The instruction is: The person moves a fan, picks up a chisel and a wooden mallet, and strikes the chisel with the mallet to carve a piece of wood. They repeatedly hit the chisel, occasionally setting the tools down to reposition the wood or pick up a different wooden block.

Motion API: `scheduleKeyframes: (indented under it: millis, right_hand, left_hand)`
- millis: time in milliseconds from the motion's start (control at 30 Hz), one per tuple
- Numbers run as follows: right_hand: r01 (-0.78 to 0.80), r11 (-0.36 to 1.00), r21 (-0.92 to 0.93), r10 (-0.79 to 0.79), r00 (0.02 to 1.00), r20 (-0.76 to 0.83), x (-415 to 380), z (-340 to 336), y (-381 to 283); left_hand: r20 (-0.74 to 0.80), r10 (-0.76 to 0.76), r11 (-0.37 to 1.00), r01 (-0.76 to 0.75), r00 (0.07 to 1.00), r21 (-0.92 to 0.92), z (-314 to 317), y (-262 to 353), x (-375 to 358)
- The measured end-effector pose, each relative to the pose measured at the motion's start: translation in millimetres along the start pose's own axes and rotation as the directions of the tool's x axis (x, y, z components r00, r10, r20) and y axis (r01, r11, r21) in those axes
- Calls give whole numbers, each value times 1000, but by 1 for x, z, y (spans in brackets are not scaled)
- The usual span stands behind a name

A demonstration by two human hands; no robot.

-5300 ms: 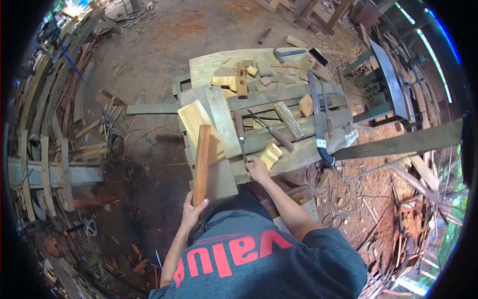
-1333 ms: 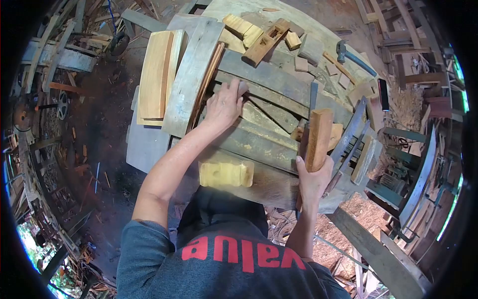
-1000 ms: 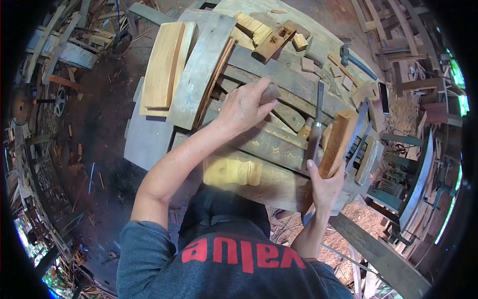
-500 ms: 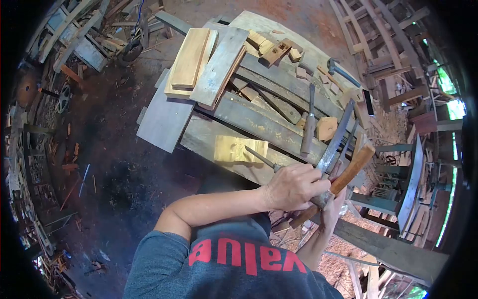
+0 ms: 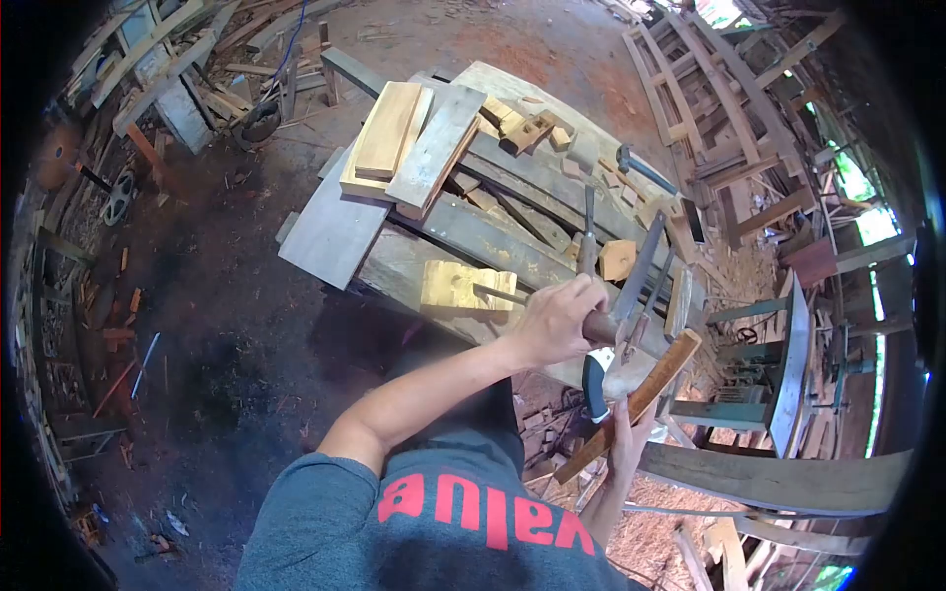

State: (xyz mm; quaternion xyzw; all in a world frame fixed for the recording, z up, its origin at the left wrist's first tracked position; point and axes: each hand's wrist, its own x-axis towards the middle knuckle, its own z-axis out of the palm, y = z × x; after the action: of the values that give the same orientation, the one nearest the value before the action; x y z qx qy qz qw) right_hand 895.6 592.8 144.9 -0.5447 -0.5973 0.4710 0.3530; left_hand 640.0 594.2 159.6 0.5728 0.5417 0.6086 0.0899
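Vs the last frame: curved brown wooden bar (image 5: 662,379) now lower and clear of the left hand (image 5: 562,317); black-and-white saw handle (image 5: 595,385) now exposed. Yellow carved wood block (image 5: 453,285) sits by the near edge of the weathered plank tabletop (image 5: 394,264), long axis left-right. Dark steel chisel (image 5: 507,295): tip over the block's right half, contact unclear; points left and slightly away, handle end right. Left grip closed round its handle. Right hand (image 5: 629,435) closed on the bar, which slants far-right to near-left past the near edge. Bare board left of block; saw handle crowds right.
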Motion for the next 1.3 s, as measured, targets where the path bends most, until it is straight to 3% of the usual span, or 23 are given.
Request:
scheduleKeyframes:
  millis: [100,167,233,367,400,500,567,667,700,800,867,967,1033,1100,1133,1200,1300]
  right_hand:
    - [-45,998,-40,48,997,57,5,6,-5]
    - [-105,994,-40,108,990,88,11,11,-7]
    - [-19,999,-32,21,997,75,20,17,0]
    - [-58,998,-20,59,993,100,21,22,-21]
    - [49,996,-78,-42,995,91,23,14,-21]
    - [255,967,20,-255,967,-1,22,9,-60]
    - [364,869,336,-389,921,8,12,8,-86]
    - [602,708,370,-614,783,-99,6,20,-103]
    - [545,715,439,-600,800,-15,4,19,-88]
    - [391,916,-92,-360,901,243,8,36,-23]
    - [257,938,-234,-205,952,226,8,39,-16]
    - [211,939,272,-253,958,131,8,18,-40]
    - [451,697,557,-543,840,-2,15,28,-62]
    - [255,934,250,-290,951,112,7,30,-28]
    - [143,987,76,-154,974,165,3,31,-10]
    - [194,972,-134,-146,941,304,23,33,21]
    - [-43,986,160,-7,954,300,28,17,8]
  left_hand:
    - [-86,124,981,-109,989,161,-6,-8,0]
    - [-101,127,982,-110,987,154,-8,-10,2]
    - [-7,114,984,-112,993,142,-13,-13,5]
    - [42,78,987,-83,996,134,-14,-19,3]
    - [54,70,989,-76,996,127,-13,-17,3]
    - [88,69,991,-78,994,108,-13,-17,5]
    - [107,72,992,-83,992,95,-13,-18,7]
    - [150,38,997,-48,988,64,-12,-20,5]
    - [152,35,997,-46,988,66,-12,-20,5]
    - [140,10,998,-19,990,65,-12,-25,8]
    - [133,-5,998,-4,991,65,-15,-25,12]
    - [124,22,999,-27,992,37,-20,-22,12]
    - [175,25,999,-32,984,41,-14,-26,11]
    - [183,28,998,-39,983,57,-13,-23,11]
    - [190,31,996,-46,981,78,-12,-21,11]
    - [183,21,998,-31,983,53,-12,-20,10]
    - [191,4,997,-18,982,71,-17,-21,8]
